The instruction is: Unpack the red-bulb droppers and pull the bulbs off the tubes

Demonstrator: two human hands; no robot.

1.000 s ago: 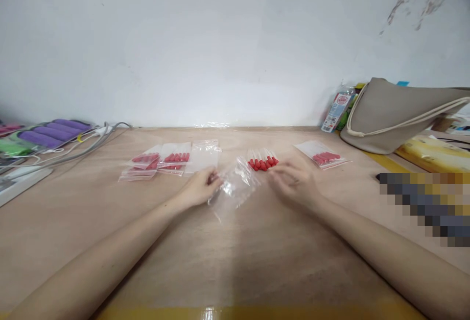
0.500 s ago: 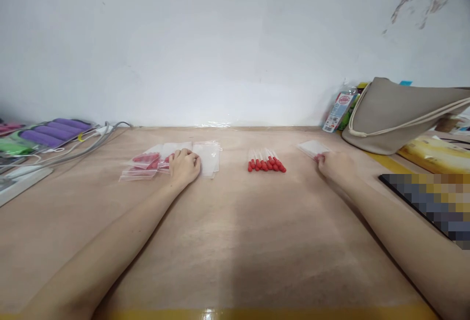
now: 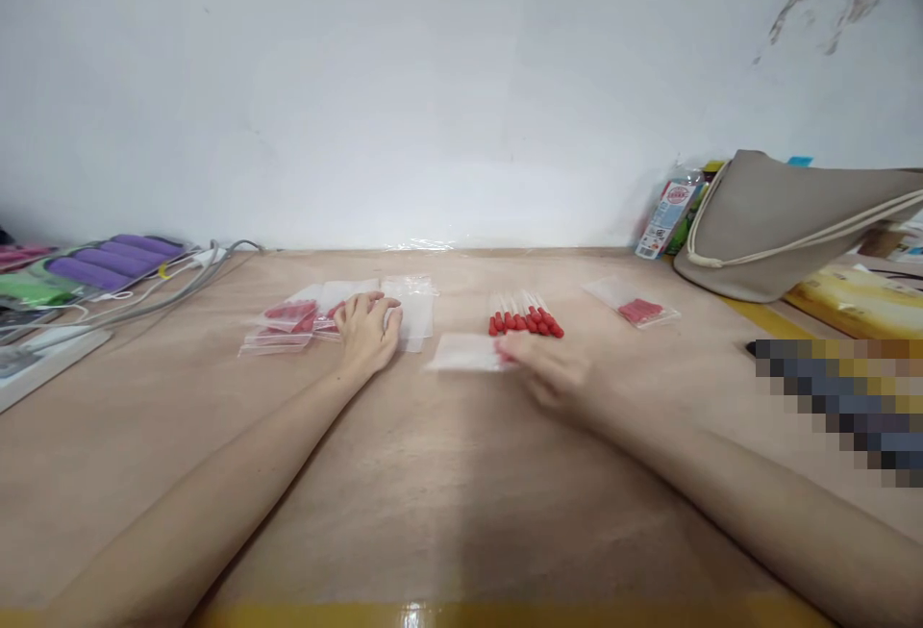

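Note:
My left hand (image 3: 369,332) rests with fingers apart on small clear zip bags. Empty-looking bags (image 3: 416,311) show at its right, and bags with red contents (image 3: 285,325) lie to its left. Between the thumb and fingers of my right hand (image 3: 555,370), blurred by motion, is a flat zip bag (image 3: 468,352) with something red at its near end. Just beyond it lies a row of thin clear sticks with red bulb ends (image 3: 530,320), resembling droppers. Farther right, another zip bag with red contents (image 3: 640,312) lies flat on the table.
A grey drawstring bag (image 3: 785,224) and a small carton (image 3: 667,216) stand at the back right, near a yellow packet (image 3: 858,301). Purple rolls (image 3: 115,263), grey cables (image 3: 194,277) and a white power strip (image 3: 64,359) lie at the left. A wall (image 3: 461,109) rises behind.
My right hand has moved left from the bags at the right, carrying one zip bag towards the middle. One bag with red contents stays behind there. My left hand's fingers have spread slightly.

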